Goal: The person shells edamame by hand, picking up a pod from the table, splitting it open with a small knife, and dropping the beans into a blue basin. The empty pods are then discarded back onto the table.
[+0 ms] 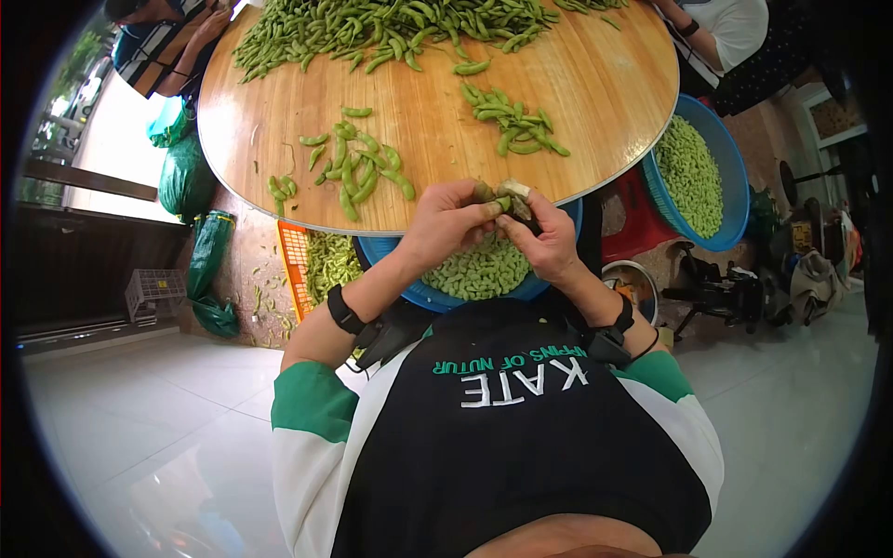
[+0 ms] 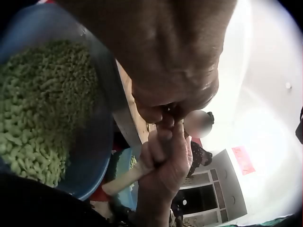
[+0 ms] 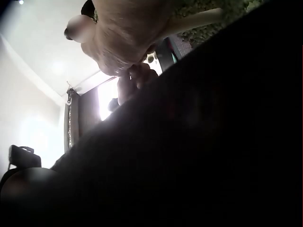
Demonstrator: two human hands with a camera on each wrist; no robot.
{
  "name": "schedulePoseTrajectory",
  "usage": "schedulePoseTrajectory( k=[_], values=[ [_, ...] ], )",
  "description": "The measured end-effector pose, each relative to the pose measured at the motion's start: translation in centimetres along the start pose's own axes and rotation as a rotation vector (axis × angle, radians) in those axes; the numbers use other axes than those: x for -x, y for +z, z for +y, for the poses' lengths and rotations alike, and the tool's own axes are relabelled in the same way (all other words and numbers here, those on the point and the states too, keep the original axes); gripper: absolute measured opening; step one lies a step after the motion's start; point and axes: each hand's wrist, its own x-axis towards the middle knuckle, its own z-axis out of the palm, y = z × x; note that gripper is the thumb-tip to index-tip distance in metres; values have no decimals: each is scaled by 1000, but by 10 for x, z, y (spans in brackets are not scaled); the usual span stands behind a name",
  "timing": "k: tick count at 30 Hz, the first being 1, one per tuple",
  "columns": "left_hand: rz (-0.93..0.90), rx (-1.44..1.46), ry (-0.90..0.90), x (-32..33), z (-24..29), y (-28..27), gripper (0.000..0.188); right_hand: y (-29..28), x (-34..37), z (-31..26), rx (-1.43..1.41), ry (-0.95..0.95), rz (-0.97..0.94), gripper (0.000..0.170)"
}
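Observation:
Over the near table edge my left hand point(image 1: 448, 223) and right hand point(image 1: 547, 240) meet, pinching a green soybean pod point(image 1: 504, 202) between their fingertips. Dark coverings or stains show on some fingertips. Below the hands, a blue basin point(image 1: 400, 279) holds shelled green beans point(image 1: 479, 268). In the left wrist view, a pale stick-like shape point(image 2: 125, 180) juts from the right hand; I cannot tell what it is. The right wrist view shows the back of the right hand point(image 3: 125, 33), its lower part blocked by dark cloth.
Pods point(image 1: 358, 166) lie loose on the round wooden table point(image 1: 595, 84), with a smaller pile point(image 1: 516, 121) at right and a large heap point(image 1: 372, 28) at the far side. An orange crate point(image 1: 294, 265) stands left, another bean-filled blue basin point(image 1: 735, 205) right. Two people sit across.

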Motion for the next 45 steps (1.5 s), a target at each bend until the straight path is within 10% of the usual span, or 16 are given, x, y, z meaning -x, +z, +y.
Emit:
schedulePoseTrajectory(
  k=[9,16,26,37,45],
  values=[
    [570,-1649,795,-17,36,-44,35,-27,0,-15,46,246,-17,26],
    [-69,-1443,928,-87,26,-27,26,-20,-4,-24,109,178,-78,26],
    [-70,-1386,1030,-91,27,-26,18,-32,0,-14,-291,346,11,34],
    [-33,-256,226,-45,22,-8,13,-24,-14,-16,-675,419,-6,38],
    [31,-75,178,-35,9,-7,12,-16,-17,-16,-874,456,-89,38]
  ],
)
